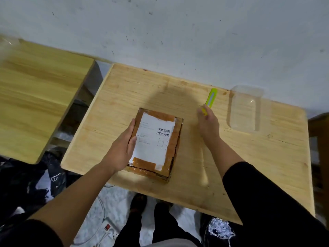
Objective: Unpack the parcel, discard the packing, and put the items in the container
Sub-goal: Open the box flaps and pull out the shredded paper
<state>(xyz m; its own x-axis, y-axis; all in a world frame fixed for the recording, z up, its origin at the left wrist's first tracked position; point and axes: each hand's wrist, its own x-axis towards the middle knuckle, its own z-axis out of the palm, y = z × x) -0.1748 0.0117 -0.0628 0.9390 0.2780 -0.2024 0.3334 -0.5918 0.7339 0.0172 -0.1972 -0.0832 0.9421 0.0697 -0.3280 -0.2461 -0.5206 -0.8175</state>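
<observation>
Head view, left hand lay flat, released, on taped cardboard parcel, right hand grasped yellow utility knife on counter, clear plastic container far right.

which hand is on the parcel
The left hand lies flat on the taped parcel, steadying it. The right hand is off it, reaching the yellow-green knife.

- Your left hand lies flat, palm down, fingers together and pointing forward, thumb spread to the right.
- Your left forearm is bare and reaches forward from the lower left.
- Your right hand is stretched further forward, fingers loosely curled, back of the hand up.
- Your right arm wears a black sleeve pushed up to mid-forearm.
</observation>
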